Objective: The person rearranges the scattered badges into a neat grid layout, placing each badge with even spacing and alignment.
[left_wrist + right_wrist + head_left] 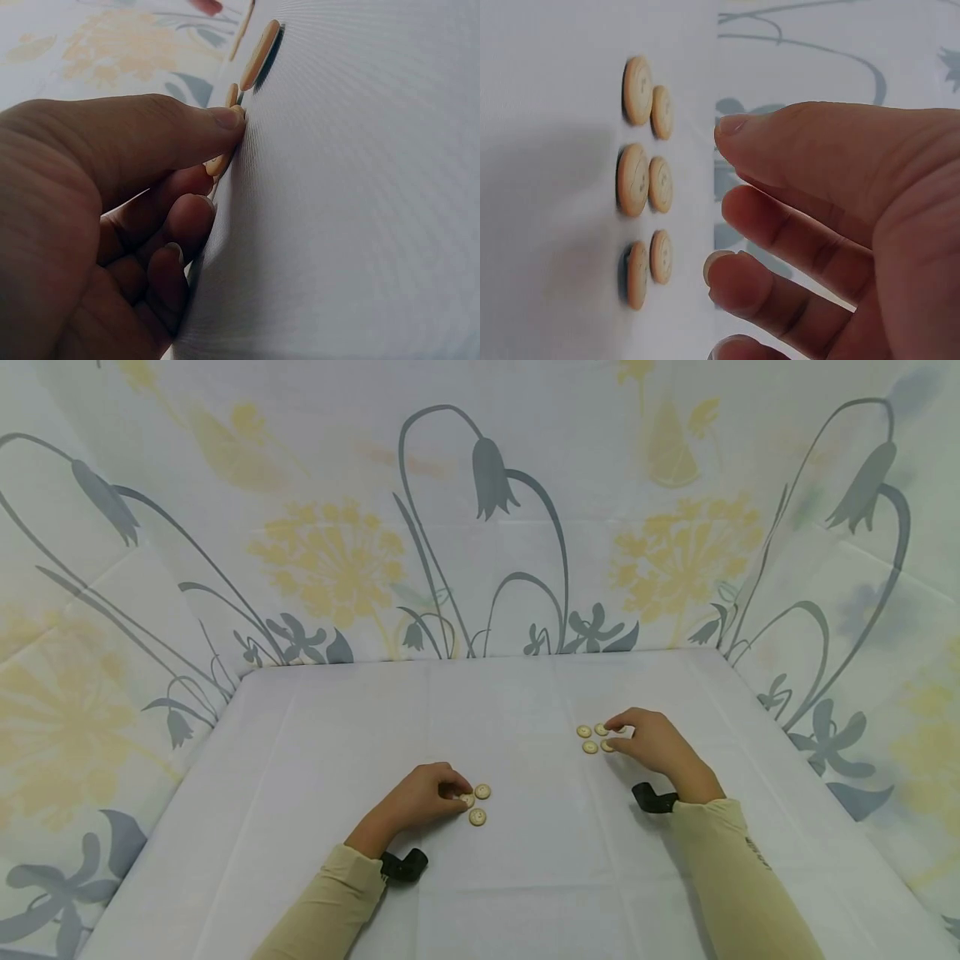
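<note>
Several small cream buttons lie on a white cloth-covered table [525, 877]. My left hand [459, 795] is curled near the table's middle, its thumb and forefinger pinching one button [217, 163] against the cloth. Two more buttons [482, 791] [477, 817] lie just to its right. My right hand [613, 735] rests farther right beside a tidy cluster of buttons [590, 747]. In the right wrist view that cluster [632, 180] sits in neat pairs. The right hand [731, 161] holds nothing, its loosely bent fingers a short way from the buttons.
A floral cloth backdrop [480, 527] rises behind and at both sides of the table. Black wrist camera mounts [405, 864] [652, 797] sit at each sleeve cuff. Bare white cloth lies between the two button groups and along the far edge.
</note>
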`<state>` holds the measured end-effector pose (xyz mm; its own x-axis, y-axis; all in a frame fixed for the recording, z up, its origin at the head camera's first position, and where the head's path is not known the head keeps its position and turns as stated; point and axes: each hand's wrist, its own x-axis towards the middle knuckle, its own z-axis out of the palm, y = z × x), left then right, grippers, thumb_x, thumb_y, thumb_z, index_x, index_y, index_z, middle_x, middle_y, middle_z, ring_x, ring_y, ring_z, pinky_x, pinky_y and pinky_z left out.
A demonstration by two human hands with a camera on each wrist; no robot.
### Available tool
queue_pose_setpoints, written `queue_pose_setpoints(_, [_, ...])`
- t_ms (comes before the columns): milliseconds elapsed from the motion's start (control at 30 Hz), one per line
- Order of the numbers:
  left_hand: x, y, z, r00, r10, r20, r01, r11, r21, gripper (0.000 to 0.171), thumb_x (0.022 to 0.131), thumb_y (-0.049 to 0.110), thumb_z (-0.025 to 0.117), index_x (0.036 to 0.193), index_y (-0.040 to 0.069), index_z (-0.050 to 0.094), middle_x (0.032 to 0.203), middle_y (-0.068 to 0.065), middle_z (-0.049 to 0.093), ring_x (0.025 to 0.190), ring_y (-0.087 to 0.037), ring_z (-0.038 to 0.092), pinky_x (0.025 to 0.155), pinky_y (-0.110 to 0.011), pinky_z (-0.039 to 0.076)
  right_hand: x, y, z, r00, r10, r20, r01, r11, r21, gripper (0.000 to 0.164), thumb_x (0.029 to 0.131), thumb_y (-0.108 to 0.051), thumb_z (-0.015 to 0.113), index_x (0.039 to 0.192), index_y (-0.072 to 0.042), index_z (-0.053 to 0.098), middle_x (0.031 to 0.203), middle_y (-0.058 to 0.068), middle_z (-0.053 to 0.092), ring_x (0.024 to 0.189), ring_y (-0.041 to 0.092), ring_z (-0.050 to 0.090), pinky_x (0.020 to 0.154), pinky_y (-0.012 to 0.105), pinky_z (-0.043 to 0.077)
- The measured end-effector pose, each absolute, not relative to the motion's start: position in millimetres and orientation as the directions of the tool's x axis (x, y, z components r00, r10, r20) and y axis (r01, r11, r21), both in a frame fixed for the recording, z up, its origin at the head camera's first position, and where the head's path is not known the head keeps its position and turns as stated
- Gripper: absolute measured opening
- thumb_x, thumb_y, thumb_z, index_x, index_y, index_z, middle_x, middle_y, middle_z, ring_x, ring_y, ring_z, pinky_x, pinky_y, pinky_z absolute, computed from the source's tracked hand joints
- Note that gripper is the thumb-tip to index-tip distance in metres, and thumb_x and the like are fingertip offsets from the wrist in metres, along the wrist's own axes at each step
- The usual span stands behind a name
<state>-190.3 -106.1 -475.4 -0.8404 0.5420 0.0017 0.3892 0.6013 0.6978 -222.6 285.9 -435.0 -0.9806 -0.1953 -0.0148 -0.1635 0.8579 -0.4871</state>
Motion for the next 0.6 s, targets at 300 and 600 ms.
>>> queue_pose_setpoints(300, [-190.5,-106.1,-475.3,-0.839,0.543,0.011,0.398,0.6,0.694,0.017,0.084,0.021,0.076,0.1,0.016,0.075,0.085,0.009,0.06,0.078,-0.006,0.054,0.07,-0.022,0.046,-216.7,265.9,-424.9,-0.962,-0.268,0.047,-0.257,0.839,-0.48,0.029,0.088,-0.02,0.068,0.113,-0.006,0.071,0.114,0.013,0.067,0.086,0.024,0.059,0.072,0.037,0.048])
queue_pose_setpoints(600, [-190.8,-106.1,-476.1,-0.841,0.541,0.005,0.395,0.607,0.69,0.017,0.084,0.022,0.076,0.099,0.017,0.075,0.083,0.009,0.059,0.076,-0.005,0.053,0.07,-0.022,0.046,-211.0,249.5,-421.9,-0.944,-0.321,0.071,-0.313,0.812,-0.493,0.026,0.088,-0.02,0.069,0.112,-0.008,0.072,0.112,0.008,0.068,0.083,0.021,0.058,0.073,0.035,0.047])
